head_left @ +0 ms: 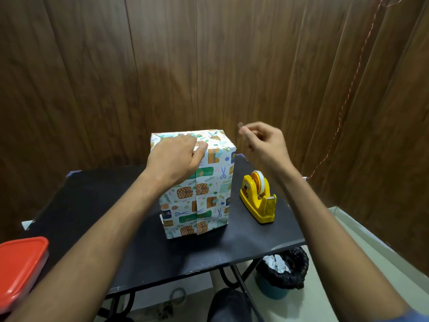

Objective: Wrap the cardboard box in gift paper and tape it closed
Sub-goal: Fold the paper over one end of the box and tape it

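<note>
Head view: wrapped box (199, 196) upright, side seam closed; left hand (173, 160) presses the top fold; right hand (262, 142) pinches something small, likely tape; dispenser (257, 198) beside. Top taping apparently remains.

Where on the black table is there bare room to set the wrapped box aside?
Widest bare patch: table left of the wrapped box, under the left forearm. A strip runs along the near edge. Right is crowded by the yellow tape dispenser; the red-lidded container fills the near-left corner.
</note>
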